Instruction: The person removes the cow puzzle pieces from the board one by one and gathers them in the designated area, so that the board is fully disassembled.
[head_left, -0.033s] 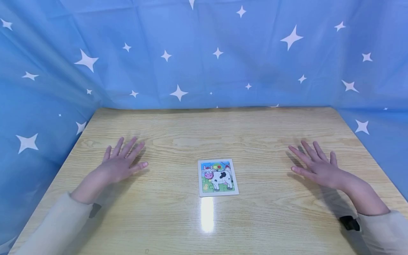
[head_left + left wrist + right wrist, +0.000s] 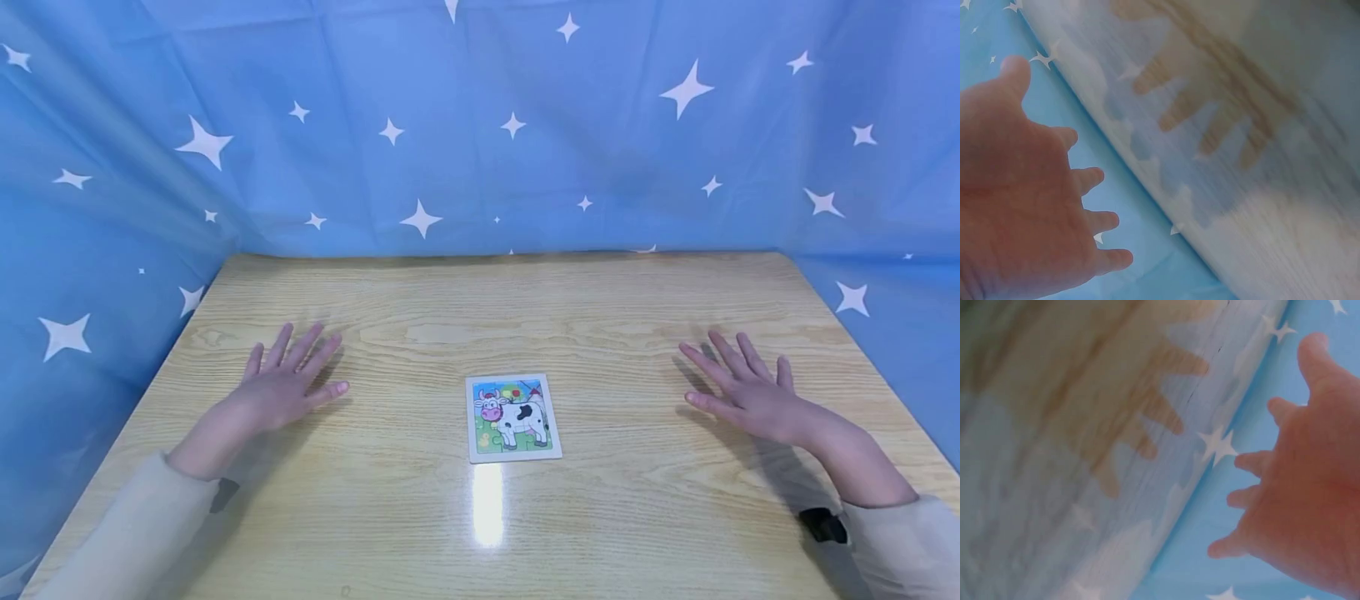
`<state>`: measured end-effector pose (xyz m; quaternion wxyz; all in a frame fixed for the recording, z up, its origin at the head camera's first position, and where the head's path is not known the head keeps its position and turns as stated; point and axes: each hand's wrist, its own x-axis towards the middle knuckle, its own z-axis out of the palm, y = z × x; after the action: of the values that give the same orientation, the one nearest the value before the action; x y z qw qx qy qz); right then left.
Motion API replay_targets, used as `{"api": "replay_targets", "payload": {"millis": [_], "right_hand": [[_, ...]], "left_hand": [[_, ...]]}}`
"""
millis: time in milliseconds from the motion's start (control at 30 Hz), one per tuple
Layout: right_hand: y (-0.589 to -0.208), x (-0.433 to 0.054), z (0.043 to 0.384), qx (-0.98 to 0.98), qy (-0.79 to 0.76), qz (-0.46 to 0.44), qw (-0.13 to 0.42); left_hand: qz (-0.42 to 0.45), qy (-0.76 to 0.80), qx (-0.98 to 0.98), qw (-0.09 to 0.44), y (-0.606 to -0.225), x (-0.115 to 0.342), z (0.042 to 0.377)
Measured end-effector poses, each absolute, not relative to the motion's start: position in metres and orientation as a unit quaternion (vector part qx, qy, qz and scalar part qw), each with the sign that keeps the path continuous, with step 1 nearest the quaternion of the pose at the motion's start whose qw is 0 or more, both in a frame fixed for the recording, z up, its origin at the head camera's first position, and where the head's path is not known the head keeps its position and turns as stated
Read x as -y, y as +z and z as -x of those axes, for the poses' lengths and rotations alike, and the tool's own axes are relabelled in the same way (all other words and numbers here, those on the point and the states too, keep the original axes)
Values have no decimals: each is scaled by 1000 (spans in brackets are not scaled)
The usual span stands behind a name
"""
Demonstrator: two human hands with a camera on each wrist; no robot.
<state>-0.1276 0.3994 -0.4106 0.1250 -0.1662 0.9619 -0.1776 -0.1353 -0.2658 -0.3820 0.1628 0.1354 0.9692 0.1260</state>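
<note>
On the wooden table (image 2: 600, 300), head view: a cow puzzle (image 2: 514, 418) lies flat near the middle, between the left hand (image 2: 273, 396) and the right hand (image 2: 765, 404), well apart from both. It has a white edge, and a shiny patch of light (image 2: 488, 504) is just below it.
Left hand, head view: it is over the left part of the table, with its back up. Its fingers are spread and hold nothing.
Right hand, head view: it is over the right part, back up too. Its fingers are spread and hold nothing. A small black thing (image 2: 822, 526) is by its sleeve (image 2: 900, 542).
Starry cloth (image 2: 480, 83), head view: it is blue with white stars and goes round the back and sides of the table.
Left palm, left wrist view: the thumb sticks up and the fingers are spread. A brown hand shape (image 2: 1216, 75) shows on the table.
Right palm, right wrist view: the thumb points up and the fingers are spread. Another brown hand shape (image 2: 1119, 403) shows on the table.
</note>
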Motion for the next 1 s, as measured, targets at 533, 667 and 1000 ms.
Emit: {"api": "replay_targets", "payload": {"millis": [533,667,1000], "right_hand": [[-391,-373,116,-960,-183,175,120],[-391,-370,116,-958,-185,179,127],[-393,-350,122,-952,-194,200,126]], "left_hand": [[-166,159,-961,155,-384,252,135],[-180,170,-957,151,-385,244,132],[-213,198,-943,160,-375,222,124]]}}
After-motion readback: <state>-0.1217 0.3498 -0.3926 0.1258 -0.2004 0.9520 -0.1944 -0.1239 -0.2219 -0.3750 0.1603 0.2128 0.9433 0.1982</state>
